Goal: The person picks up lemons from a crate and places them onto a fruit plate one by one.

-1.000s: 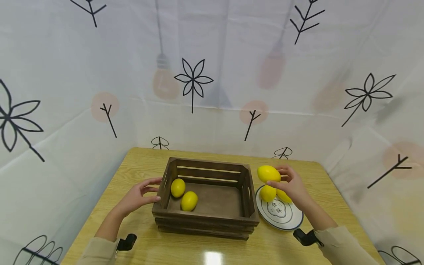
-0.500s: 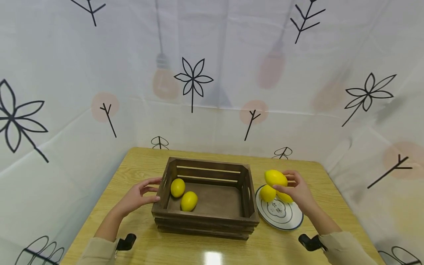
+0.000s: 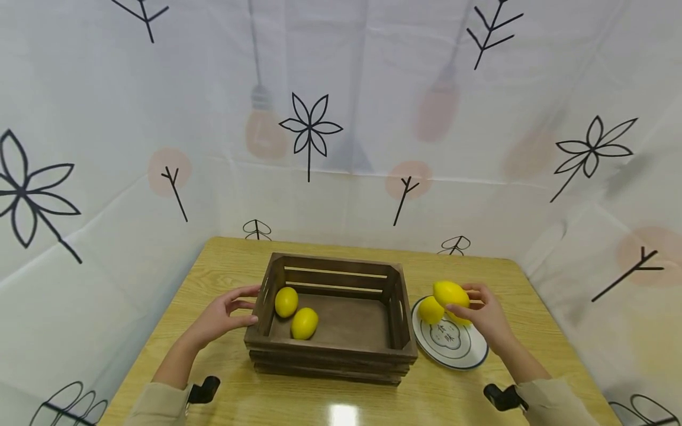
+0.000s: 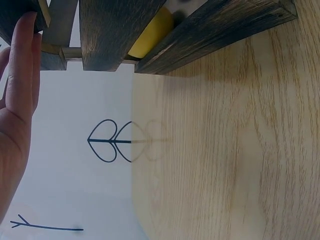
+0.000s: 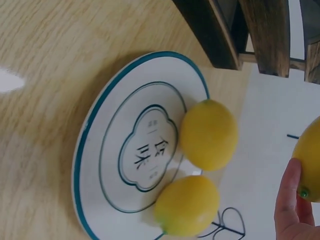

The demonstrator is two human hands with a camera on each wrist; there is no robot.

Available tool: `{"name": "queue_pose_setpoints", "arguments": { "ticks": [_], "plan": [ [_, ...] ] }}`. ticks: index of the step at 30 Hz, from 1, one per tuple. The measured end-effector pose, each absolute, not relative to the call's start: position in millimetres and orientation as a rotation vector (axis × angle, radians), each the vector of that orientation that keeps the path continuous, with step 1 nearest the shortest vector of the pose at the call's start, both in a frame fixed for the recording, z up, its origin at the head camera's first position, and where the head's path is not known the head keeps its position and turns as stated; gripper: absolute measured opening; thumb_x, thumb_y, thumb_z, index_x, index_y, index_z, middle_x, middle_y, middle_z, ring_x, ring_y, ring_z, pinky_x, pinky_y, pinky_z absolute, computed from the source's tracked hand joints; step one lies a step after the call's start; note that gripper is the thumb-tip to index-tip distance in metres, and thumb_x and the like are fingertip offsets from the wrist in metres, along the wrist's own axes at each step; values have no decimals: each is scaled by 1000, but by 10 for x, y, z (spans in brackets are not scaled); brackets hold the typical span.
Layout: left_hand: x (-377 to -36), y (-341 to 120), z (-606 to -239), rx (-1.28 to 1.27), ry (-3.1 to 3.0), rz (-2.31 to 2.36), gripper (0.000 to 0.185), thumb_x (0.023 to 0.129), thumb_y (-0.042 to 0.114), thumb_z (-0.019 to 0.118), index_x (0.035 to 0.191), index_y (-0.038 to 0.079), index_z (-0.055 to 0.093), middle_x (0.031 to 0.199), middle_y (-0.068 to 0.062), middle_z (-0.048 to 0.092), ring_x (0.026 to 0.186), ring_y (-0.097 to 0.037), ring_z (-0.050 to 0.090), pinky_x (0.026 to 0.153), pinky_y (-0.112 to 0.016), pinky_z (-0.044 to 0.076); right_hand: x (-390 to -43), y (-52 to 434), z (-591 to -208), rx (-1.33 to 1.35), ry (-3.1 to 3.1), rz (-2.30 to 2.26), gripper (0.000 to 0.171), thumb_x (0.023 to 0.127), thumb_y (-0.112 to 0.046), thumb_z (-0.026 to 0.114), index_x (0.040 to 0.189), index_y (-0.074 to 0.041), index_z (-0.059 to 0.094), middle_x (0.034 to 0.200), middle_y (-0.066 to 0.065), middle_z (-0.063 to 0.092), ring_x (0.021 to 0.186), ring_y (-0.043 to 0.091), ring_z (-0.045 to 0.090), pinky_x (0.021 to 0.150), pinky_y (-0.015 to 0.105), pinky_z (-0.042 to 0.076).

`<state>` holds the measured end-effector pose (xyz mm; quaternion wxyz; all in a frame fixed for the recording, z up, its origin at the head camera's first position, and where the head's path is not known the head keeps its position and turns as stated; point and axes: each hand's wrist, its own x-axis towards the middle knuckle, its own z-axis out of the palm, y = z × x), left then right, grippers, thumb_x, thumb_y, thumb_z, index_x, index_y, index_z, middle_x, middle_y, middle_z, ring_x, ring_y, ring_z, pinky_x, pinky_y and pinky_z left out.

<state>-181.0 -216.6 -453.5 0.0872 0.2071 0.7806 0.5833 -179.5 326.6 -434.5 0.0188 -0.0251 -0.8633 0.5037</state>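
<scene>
From where I stand, the wooden table [image 3: 224, 266] carries everything, pushed into a corner of printed white sheeting [image 3: 341, 89] that closes it off on three sides. The dark slatted crate [image 3: 330, 355] sits at the table's centre, its long side toward the person, likely so either hand can reach in. Inside it, two lemons [image 3: 296, 313] lie together at about 9 o'clock of the crate floor, leaving the rest of the floor bare. At 3 o'clock of the crate, just beside it but not touching, is the white plate [image 3: 455, 355] with a blue rim; in the right wrist view two more lemons on the plate [image 5: 207, 134] rest toward its far edge, close together. The left hand [image 3: 218, 316] rests against the crate's left end at 9 o'clock, fingers loosely bent with the tips at the handle slot and the thumb on the corner, apparently to steady the crate; it grips nothing that I can see. The right hand [image 3: 482, 316] is closed around a single lemon [image 3: 450, 293], fingertips and thumb cupping it from the right, holding it in the air just above the plate, at the plate's 12 o'clock side.
</scene>
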Motion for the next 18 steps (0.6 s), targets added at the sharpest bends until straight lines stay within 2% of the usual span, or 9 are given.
{"name": "queue_pose_setpoints", "arguments": {
  "ticks": [8,18],
  "plan": [
    [-1799,-2176,-4543,607,2346,1734,61,84,13,70,139,7,43,137,-18,41,109,-18,53,80,-33,51,-1760,3346,-4455,-144,-2685,1572,63,86,-25,69,131,0,34,125,22,38,105,33,45,77,29,44],
    [-1788,-2166,-4525,599,2349,1718,61,85,16,70,139,12,43,139,-14,40,108,-10,53,81,-33,50,-1697,3476,-4671,-230,-2700,1585,67,86,-27,69,133,2,32,125,24,36,106,35,44,76,26,46]
  ]
}}
